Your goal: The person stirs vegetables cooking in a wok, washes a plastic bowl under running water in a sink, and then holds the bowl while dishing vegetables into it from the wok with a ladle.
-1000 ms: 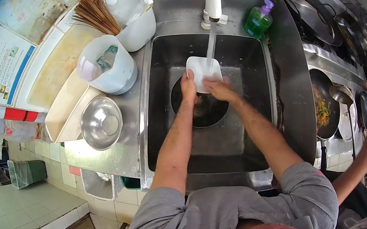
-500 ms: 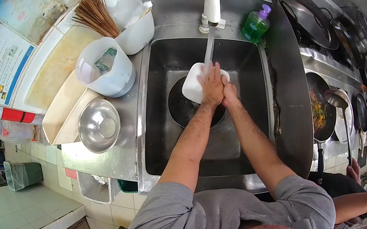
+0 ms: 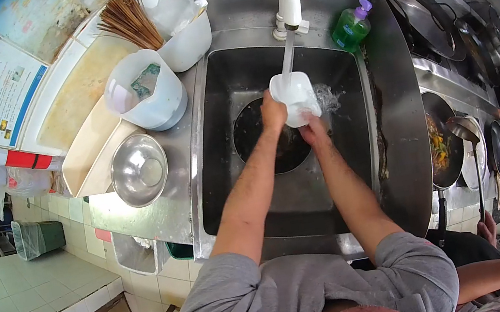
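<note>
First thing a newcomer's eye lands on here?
Probably the white tub, held by the left hand and right hand under running water over the dark sink. Next, the green soap bottle with its purple pump at the sink's back right corner, then the shiny bowl on the counter at left.

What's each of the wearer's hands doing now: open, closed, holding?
Left hand: closed, holding the white container by its side.
Right hand: touching its near edge; fingers blurred, open or closed can't be told.
</note>
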A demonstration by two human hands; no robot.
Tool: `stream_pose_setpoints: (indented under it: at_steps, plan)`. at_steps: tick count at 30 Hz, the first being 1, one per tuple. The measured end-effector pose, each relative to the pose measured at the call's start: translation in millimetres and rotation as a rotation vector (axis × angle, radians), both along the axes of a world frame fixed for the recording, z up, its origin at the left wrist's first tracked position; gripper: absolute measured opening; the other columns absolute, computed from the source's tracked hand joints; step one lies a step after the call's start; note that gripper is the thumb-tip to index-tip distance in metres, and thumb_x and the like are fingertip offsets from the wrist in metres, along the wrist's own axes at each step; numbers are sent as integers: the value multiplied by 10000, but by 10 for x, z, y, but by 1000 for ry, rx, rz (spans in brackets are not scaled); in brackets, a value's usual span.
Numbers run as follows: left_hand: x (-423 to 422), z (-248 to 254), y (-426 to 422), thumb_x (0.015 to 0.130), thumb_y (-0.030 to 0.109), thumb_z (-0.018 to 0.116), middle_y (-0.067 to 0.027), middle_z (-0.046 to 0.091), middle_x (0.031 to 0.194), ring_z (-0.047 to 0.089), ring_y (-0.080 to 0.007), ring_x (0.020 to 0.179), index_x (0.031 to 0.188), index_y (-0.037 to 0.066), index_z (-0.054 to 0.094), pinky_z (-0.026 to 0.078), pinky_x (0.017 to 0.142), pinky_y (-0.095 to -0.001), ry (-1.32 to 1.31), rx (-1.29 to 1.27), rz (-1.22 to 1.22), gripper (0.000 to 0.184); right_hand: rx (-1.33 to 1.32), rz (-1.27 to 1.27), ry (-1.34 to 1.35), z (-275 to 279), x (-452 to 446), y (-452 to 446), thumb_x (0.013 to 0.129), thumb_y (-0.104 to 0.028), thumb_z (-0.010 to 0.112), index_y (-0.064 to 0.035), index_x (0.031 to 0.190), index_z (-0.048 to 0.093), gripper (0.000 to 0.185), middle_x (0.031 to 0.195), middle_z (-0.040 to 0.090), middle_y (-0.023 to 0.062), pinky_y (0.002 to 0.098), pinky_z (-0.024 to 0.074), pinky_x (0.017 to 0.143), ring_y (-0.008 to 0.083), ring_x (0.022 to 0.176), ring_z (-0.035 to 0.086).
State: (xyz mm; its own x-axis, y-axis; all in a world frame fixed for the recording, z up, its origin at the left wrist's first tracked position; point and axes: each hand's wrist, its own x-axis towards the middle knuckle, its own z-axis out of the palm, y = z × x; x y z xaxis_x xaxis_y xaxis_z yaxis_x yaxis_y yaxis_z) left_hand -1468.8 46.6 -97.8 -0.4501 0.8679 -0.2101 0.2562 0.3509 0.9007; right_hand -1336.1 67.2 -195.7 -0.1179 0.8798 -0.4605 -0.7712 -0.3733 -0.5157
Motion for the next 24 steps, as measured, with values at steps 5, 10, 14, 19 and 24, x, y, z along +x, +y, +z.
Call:
stream_pose_setpoints:
  at_steps: [5,10,14,19,24]
  plan:
    - [-310,58,-19,804,38,418,-241,604,1083,547,-422,1054,1185,71,516,437,897,-480,276,82,-218,395,41,444,-742,559,24,200,773,-7,578,28,1154,517,387,1069,598,170,398,477,883,285,1016,587]
    - [-220,188,306,821,89,473,-229,606,1084,551,-411,1051,1173,67,526,439,893,-472,177,109,-89,357,462,40,-1464,607,-264,707,746,15,487,28,1125,584,391,1067,634,189,333,443,894,292,1023,595]
    - [-48,404,457,866,208,533,-236,608,1069,556,-403,1047,1150,57,537,442,883,-473,126,77,-140,322,491,105,-1353,814,26,1153,741,-34,499,-47,1154,600,425,1065,636,202,364,459,884,330,1017,605]
    - [83,15,546,871,321,571,-227,624,1024,580,-392,996,1095,22,594,456,858,-455,321,211,-277,374,655,103,-1456,1138,139,1499,758,-55,533,-86,1127,626,381,982,657,172,357,478,846,291,945,631]
    - [-41,177,387,847,223,599,-239,609,1043,574,-393,998,1059,4,594,461,851,-464,190,103,-228,305,900,156,-1513,1550,-53,1608,815,-128,577,-86,1228,551,416,1110,582,209,365,467,885,319,982,605]
